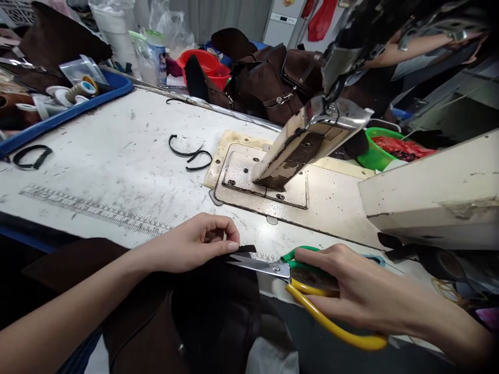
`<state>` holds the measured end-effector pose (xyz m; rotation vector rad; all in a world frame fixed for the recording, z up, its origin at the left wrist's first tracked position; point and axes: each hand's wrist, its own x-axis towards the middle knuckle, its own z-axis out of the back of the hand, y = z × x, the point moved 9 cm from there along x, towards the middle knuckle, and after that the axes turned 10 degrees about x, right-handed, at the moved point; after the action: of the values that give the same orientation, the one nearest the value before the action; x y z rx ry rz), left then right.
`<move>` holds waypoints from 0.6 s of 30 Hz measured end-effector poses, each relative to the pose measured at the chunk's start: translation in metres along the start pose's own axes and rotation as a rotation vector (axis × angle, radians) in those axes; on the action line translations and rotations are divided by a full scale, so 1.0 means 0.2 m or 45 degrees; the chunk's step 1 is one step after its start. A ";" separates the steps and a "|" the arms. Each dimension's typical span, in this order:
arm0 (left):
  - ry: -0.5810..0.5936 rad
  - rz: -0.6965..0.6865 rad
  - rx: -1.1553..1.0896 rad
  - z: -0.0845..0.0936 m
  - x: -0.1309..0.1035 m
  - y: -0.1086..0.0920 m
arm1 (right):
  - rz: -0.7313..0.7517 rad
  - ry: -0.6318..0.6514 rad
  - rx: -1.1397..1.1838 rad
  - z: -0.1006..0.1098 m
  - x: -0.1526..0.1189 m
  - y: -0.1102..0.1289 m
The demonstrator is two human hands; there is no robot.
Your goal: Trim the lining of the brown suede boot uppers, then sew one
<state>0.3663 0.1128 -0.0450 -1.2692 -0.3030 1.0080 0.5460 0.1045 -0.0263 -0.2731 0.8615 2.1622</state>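
Note:
Near the table's front edge, my left hand [195,241] pinches a short black strip [247,249] between thumb and forefinger. My right hand [351,285] holds scissors [268,266] with one green and one yellow handle, fingers inside the loops. The blades point left, slightly parted, and their tips lie just below the black strip by my left fingertips. Dark brown and black material [210,311] hangs below my hands at the table edge, over the lap. Whether the blades touch the strip cannot be told.
A sewing machine's post [284,150] rises from its plate behind the hands. Black strip scraps [198,160] lie on the white table [117,140]. A blue tray [117,85] holds thread spools at left. Brown bags, red and green [368,150] baskets and a person's arm [413,49] are behind.

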 end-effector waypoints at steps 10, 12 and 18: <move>-0.043 -0.124 -0.300 0.05 0.02 -0.04 | 0.153 -0.015 -0.074 -0.04 0.12 0.08; -0.010 -0.127 -0.367 0.04 0.02 -0.04 | 0.189 -0.032 -0.100 -0.03 0.15 0.11; -0.063 -0.224 -0.535 0.04 0.03 -0.07 | 0.297 -0.020 -0.108 -0.02 0.21 0.18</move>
<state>0.3703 0.1226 -0.0317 -1.5646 -0.6796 0.8504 0.4901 0.1097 -0.0306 -0.2060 0.8281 2.4177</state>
